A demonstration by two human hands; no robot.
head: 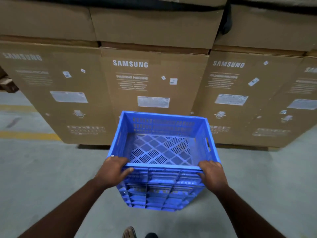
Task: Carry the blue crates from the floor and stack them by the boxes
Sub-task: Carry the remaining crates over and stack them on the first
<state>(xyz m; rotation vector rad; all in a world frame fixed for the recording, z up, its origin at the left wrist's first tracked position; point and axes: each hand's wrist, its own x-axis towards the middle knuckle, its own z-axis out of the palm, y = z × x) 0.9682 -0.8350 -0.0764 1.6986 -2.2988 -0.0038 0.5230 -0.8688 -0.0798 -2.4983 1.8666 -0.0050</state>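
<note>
Blue crate [161, 152] of perforated, faintly glossy moulded plastic between the hands, matt brown corrugated cardboard Samsung boxes [151, 79] beyond them with white paper labels, smooth grey concrete floor [42, 169] beneath

Setting: warehouse or goods storeroom. Evidence: row of large brown cardboard boxes [154, 86] across far side, stacked in two tiers, printed SAMSUNG and WASHING MACHINE, each with white shipping labels [153, 101] and handling symbols. Boxes sit raised on low base, dark gap beneath. Bare grey concrete floor [42, 169] with yellow painted lines [29, 134] at left. Blue perforated plastic crate [163, 152], industrial tote type, near middle. Wooden pallet edge [6, 83] at far left, blurred.
</note>
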